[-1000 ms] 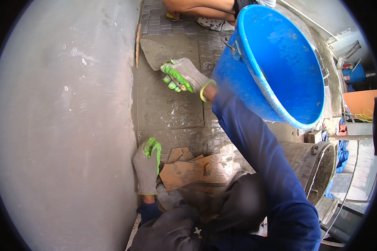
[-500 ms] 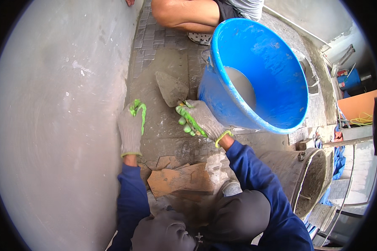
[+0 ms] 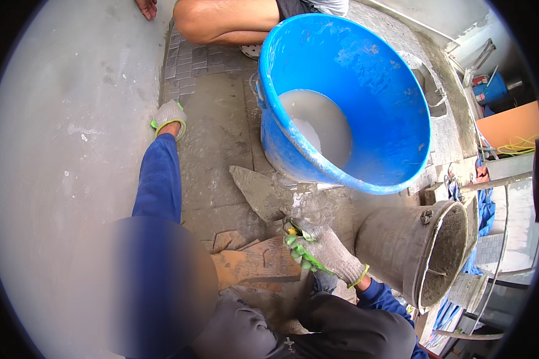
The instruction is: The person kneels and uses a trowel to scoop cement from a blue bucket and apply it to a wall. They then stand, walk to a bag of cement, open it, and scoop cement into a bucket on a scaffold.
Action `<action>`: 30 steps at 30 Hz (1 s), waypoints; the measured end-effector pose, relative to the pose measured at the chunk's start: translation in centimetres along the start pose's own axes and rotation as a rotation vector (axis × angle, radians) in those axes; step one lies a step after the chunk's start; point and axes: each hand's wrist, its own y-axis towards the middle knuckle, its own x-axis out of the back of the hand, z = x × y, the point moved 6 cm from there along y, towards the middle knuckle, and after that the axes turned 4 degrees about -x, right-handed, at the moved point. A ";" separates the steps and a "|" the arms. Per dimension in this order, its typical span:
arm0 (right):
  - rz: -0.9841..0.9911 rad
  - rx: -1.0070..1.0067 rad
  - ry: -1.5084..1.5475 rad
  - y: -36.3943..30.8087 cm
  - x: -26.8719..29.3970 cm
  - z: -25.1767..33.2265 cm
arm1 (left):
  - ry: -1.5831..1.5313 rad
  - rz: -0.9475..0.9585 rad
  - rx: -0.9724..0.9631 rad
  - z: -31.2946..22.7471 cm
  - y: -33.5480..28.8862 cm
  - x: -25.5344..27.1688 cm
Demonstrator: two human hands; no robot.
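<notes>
In my right hand (image 3: 328,246), gloved in grey and green, is the handle of a trowel (image 3: 259,192). Its pointed blade is smeared with grey mortar and reaches over the wet floor (image 3: 215,128). My left hand (image 3: 171,115), in a matching glove, is stretched far forward at the foot of the grey wall (image 3: 72,179); its fingers are mostly hidden behind the back of the glove. A large blue tub (image 3: 377,78) stands tilted in view beyond my right hand, with cloudy grey liquid (image 3: 323,119) in the bottom.
Broken brown tile pieces (image 3: 263,263) lie before my knees. A mortar-caked bucket (image 3: 389,245) is at the right. Another person's bare knee (image 3: 215,21) shows at the top, and that person's hand (image 3: 146,7) is by the wall. Small grey tiles (image 3: 188,60) cover the far floor.
My left hand has gone forward along the wall's foot. The right hand and trowel have come back toward my knees. The other person's hand shows more; the view has shifted somewhat.
</notes>
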 end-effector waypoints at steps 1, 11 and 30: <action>-0.050 -0.014 -0.114 -0.7 0.4 -0.1 | 0.013 -0.011 -0.003 -0.3 0.7 -1.1; -0.090 -0.014 0.170 -2.5 -1.2 1.8 | -0.164 -0.135 0.237 1.4 1.0 -1.4; -0.174 -0.074 -0.158 -2.3 -1.5 2.0 | -0.289 -0.111 0.245 0.7 -0.2 -2.1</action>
